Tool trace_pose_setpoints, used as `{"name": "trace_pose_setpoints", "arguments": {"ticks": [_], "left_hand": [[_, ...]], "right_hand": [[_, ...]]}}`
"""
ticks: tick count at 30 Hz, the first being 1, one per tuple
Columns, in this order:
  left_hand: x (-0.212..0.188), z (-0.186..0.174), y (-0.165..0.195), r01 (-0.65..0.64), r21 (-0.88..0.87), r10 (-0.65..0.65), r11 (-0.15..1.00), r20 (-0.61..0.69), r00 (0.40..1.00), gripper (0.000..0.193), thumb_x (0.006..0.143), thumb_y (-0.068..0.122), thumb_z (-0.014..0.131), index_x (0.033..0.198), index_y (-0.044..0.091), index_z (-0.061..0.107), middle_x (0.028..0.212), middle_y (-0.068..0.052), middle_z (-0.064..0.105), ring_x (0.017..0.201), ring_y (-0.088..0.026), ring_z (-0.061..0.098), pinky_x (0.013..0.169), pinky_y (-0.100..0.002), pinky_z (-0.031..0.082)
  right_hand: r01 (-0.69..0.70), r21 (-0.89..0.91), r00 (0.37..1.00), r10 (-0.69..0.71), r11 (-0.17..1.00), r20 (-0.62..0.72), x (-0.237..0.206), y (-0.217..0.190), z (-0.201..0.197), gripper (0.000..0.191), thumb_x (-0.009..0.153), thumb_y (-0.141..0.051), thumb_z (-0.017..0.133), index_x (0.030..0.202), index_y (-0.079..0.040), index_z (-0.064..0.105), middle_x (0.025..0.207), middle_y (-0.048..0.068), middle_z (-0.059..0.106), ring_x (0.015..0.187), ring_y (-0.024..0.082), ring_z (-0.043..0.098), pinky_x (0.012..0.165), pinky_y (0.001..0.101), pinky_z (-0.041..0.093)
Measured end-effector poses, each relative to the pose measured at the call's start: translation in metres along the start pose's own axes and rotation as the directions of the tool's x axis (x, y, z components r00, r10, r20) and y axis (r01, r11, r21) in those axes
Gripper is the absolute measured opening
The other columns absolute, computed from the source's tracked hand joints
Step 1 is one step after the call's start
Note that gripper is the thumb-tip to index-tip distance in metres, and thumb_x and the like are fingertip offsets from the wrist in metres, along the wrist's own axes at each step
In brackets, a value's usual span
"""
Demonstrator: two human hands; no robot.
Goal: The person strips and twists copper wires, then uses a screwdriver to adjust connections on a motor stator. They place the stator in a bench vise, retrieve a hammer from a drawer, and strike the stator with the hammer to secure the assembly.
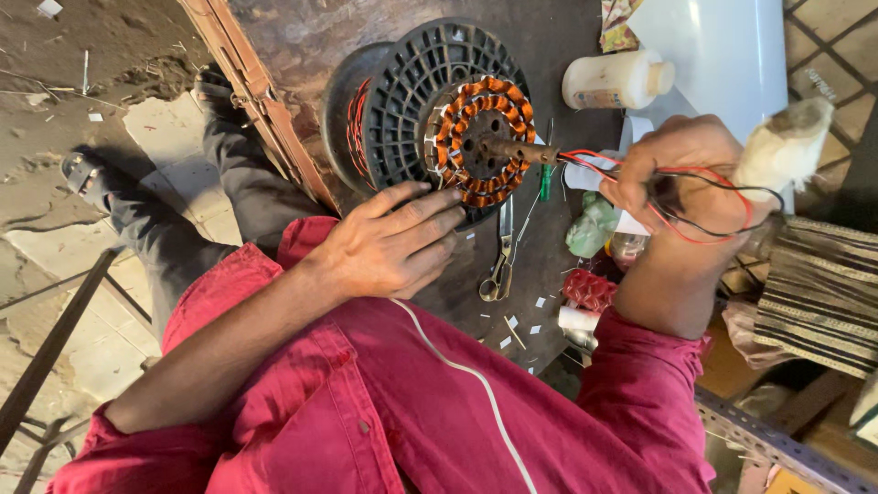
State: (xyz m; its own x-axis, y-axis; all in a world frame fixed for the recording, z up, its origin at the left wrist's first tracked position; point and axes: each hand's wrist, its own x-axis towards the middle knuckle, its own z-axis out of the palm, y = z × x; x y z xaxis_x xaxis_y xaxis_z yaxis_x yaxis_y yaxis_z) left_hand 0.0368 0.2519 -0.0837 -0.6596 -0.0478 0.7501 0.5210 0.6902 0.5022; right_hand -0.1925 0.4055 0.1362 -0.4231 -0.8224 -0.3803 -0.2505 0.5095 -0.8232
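Resting flat and open, your left hand (398, 242) touches the motor stator (480, 137) with orange copper coils, on the table's (302, 37) middle; your right hand (681, 174) grips its red and black wires (704, 206).

Spool rear (352, 114): black spool behind the copper-wound stator (482, 137); its far flange and most of the red wire on it are hidden by the front flange.
Stator lower edge: covered by the left hand's fingers (430, 212).
Wires (704, 197): red and black leads run into the right hand (681, 174); how the fingers grip them is hidden inside the fist.
Scissors (500, 261): handle loops clear, blade tips lost against the dark bench (549, 55).
White bottle (615, 80): label blurred.
Green lump (592, 229): kind cannot be told.
Striped object (823, 293): cut off by the right edge.
Forearms, red shirt (412, 402): cut by the bottom edge.
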Motion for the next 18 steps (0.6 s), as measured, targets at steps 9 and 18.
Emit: {"name": "trace_pose_setpoints", "arguments": {"ticks": [9, 18], "left_hand": [[0.007, -0.006, 0.003, 0.014, -0.004, -0.014, 1.000, -0.002, 1.000, 0.021, 0.088, 0.020, 0.078, 0.104, 0.008, 0.072, 0.129, -0.009, 0.068, 0.136, -0.025, 0.057, 0.114, -0.044, 0.044], [0.046, 0.042, 0.088, 0.087, -0.416, 0.095, 0.905, 0.398, 0.913, 0.036, 0.087, 0.039, 0.064, 0.108, 0.011, 0.074, 0.117, -0.009, 0.072, 0.120, -0.026, 0.063, 0.109, -0.045, 0.044]], "right_hand": [[0.014, 0.551, 0.968, -0.149, 0.834, 0.202, 0.015, 0.068, -0.004, 0.086, 0.092, -0.078, 0.049, 0.091, 0.006, 0.065, 0.050, 0.012, 0.052, 0.037, 0.015, 0.043, 0.044, 0.0309, 0.029], [0.143, 0.634, 0.989, -0.087, 0.760, -0.119, 0.022, 0.105, 0.008, 0.088, 0.095, -0.081, 0.046, 0.132, -0.001, 0.052, 0.076, 0.012, 0.057, 0.066, 0.021, 0.048, 0.073, 0.0368, 0.039]]}}
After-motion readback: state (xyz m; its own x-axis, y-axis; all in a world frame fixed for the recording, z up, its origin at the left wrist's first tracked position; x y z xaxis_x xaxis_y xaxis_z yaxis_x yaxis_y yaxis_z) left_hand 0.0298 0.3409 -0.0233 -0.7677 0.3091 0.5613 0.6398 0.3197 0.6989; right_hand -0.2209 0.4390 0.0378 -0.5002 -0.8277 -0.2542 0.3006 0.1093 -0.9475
